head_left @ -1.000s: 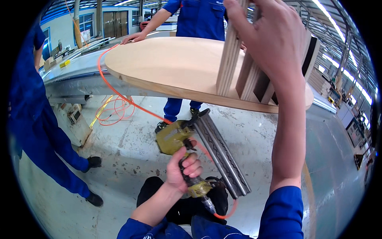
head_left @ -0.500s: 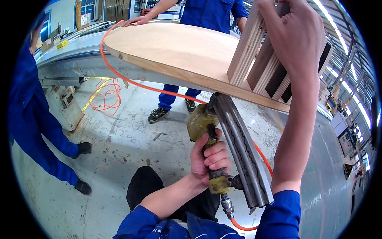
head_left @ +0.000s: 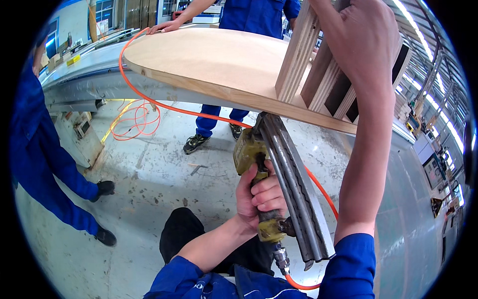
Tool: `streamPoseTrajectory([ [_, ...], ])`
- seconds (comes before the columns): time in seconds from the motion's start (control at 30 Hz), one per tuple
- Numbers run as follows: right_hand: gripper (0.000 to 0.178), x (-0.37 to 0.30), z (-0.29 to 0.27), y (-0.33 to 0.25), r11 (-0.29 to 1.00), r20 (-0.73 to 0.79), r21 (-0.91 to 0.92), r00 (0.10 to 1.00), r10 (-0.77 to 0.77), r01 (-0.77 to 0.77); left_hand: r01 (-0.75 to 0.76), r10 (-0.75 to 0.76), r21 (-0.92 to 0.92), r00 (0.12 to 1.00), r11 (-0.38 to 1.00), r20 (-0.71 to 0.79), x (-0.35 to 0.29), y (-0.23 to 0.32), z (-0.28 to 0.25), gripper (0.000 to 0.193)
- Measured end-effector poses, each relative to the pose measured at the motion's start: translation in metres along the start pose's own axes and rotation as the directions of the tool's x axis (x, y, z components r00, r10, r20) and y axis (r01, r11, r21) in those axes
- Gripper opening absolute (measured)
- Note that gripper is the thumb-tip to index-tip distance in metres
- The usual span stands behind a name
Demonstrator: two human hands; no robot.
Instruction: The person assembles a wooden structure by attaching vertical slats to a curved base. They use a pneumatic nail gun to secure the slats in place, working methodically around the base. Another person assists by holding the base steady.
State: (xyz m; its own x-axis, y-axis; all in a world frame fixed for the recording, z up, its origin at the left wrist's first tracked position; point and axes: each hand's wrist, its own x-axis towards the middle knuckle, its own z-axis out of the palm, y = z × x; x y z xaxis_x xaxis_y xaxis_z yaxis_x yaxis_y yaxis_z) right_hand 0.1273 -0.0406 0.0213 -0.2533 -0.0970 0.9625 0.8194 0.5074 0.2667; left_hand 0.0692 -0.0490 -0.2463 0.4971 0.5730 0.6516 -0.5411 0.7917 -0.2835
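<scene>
Left hand (head_left: 261, 193) grips an olive-yellow, metal-railed nail gun (head_left: 293, 185), its long axis slanting up toward the pale, round-ended wooden board (head_left: 209, 60); right hand (head_left: 362, 42) clasps upright, striped-edged plywood pieces (head_left: 314, 79) above.

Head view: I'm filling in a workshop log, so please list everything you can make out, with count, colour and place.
Nail gun: one, olive-yellow and grey, lower centre
Board: one, pale tan, upper centre
Upright plywood pieces: several, brown and black, on the board
Metal bench: one, silver-grey, upper left
Orange hose: count unclear, orange, by the board and on the floor
Co-workers: two, in blue, one behind the board, one at left
Machine box: one, cream, left
Yellow item: one, yellow, on the bench
Left grip: one, bare, around the nail gun's handle
Right grip: one, bare, on the plywood pieces
Sleeves: two, blue, lower edge
</scene>
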Motion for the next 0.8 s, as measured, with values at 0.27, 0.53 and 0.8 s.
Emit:
streamPoseTrajectory([
  [0.27,0.029,0.005,-0.012,0.008,0.995,0.107,0.098,0.994,-0.009,-0.002,0.030,-0.031,-0.011,0.999,0.999,-0.014,-0.001,0.000,0.007,0.033],
  [0.53,0.029,-0.001,0.003,0.021,0.998,0.042,-0.032,0.998,-0.048,0.049,-0.007,0.007,-0.009,1.000,1.000,-0.005,-0.006,-0.005,0.005,0.035],
  [0.8,0.026,0.003,-0.011,-0.007,0.997,0.083,-0.068,0.996,-0.036,0.042,0.020,-0.021,0.037,1.000,0.999,0.018,-0.012,-0.007,0.008,0.035],
])
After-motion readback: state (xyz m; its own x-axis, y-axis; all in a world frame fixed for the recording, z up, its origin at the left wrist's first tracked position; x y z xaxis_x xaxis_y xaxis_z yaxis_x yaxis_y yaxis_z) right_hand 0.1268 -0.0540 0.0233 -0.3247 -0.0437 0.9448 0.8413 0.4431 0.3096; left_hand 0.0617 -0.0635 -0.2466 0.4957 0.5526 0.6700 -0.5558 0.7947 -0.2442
